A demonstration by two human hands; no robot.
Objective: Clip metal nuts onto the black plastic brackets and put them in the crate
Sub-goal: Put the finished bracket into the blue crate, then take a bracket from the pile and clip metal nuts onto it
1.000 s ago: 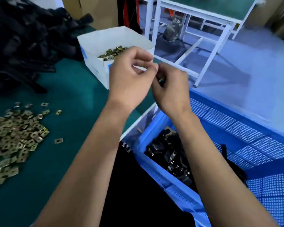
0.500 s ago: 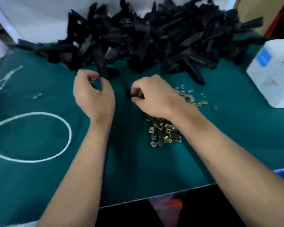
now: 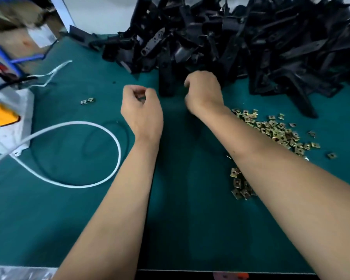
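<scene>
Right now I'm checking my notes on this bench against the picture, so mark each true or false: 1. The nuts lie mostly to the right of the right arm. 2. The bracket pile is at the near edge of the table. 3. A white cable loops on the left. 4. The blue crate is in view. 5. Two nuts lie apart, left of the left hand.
1. True: the nuts spread on the mat beside the right hand's forearm.
2. False: the brackets are heaped at the far side.
3. True: the cable curves over the mat.
4. False: no crate shows.
5. True: the two nuts sit left of the left hand.
</scene>
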